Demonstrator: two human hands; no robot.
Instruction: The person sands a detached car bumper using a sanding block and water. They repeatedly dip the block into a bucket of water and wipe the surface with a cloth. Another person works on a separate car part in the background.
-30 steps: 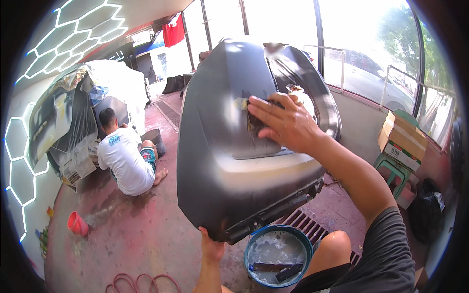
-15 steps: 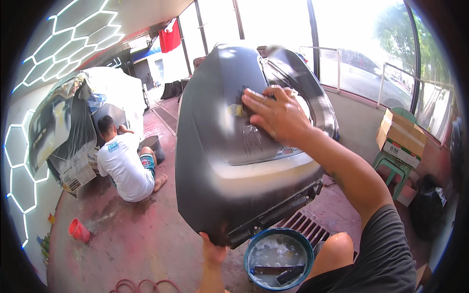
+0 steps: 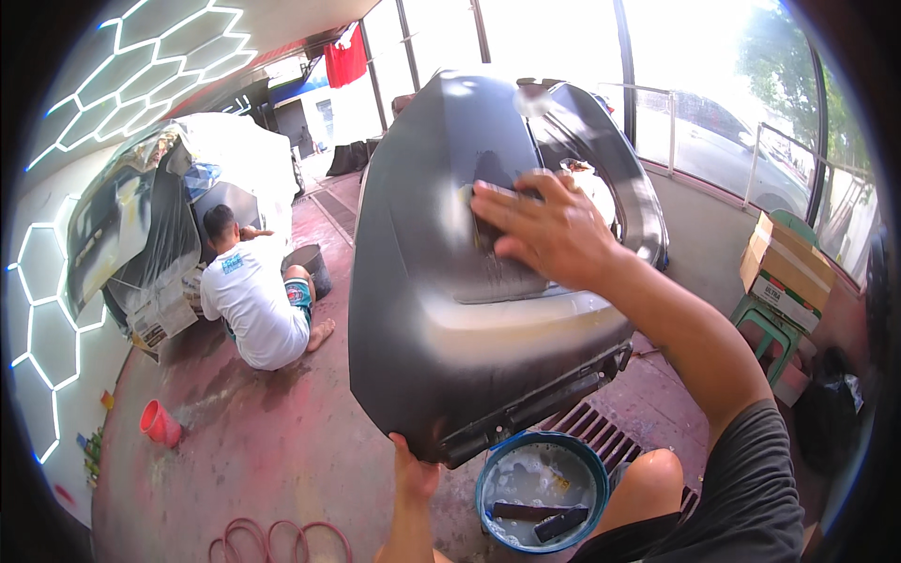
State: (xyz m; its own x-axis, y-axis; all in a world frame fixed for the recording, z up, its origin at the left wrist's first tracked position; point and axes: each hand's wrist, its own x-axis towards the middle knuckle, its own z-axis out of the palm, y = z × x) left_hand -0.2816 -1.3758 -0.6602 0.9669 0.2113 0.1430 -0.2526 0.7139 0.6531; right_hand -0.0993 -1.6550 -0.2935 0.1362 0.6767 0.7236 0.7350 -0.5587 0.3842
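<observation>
A dark grey car bumper (image 3: 399, 272) with pale, sanded-looking patches stands on end before me. My right hand (image 3: 554, 225) lies against its wet upper face, slightly blurred, fingers stretched out. Whether anything thin is under the palm is hidden. Beside the fingertips shows a small yellowish spot on the surface. At the bottom corner, my left hand (image 3: 416, 471) grips the bumper's edge, thumb on the front and the other fingers mostly hidden. A blue bucket (image 3: 483, 511) below holds cloudy, foamy water with two dark blocks (image 3: 561, 524) in it.
A person (image 3: 258, 300) in a white shirt sits at a covered car (image 3: 141, 225) on the left. A red pail (image 3: 160, 424) and a coiled hose (image 3: 282, 542) lie on the floor. Right: floor grate (image 3: 601, 436), carton (image 3: 784, 272) on a green stool, black bag (image 3: 831, 413).
The whole view has shifted, so the scene sits further right and mostly higher. My right hand has slid slightly down the bumper's face. My left hand keeps its grip.
</observation>
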